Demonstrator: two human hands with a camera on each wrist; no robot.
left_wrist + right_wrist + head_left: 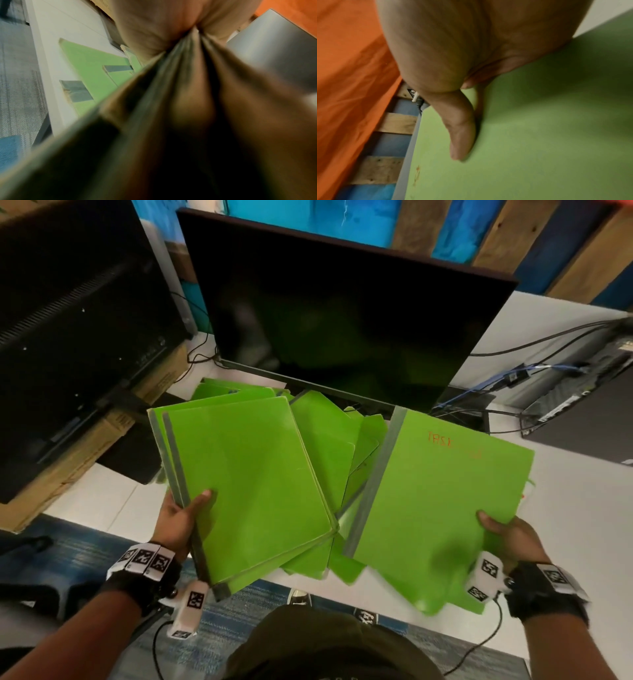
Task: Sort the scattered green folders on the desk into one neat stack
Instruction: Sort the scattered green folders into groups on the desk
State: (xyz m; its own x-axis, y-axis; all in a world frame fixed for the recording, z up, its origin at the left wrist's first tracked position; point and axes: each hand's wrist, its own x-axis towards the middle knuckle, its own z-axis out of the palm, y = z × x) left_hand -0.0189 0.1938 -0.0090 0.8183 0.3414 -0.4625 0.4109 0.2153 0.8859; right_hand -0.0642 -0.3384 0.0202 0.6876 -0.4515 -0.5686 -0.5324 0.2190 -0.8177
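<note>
My left hand (186, 517) grips a small bundle of green folders (251, 484) by their grey spines, thumb on top, lifted above the desk. In the left wrist view the bundle's edges (171, 81) fan out, blurred, from my palm. My right hand (503, 530) holds a single green folder (442, 494) with a grey spine and red writing, thumb pressed on its cover; the right wrist view shows the thumb (462, 128) on that folder (539, 135). Several more green folders (329, 446) lie scattered on the white desk (565, 508) between and beneath the two held lots.
A dark monitor (342, 320) stands right behind the folders. Another black screen (78, 320) leans over cardboard boxes (85, 453) at the left. Cables (534, 344) and a black device (582, 392) lie at the back right. The desk's front edge runs near my wrists, carpet below.
</note>
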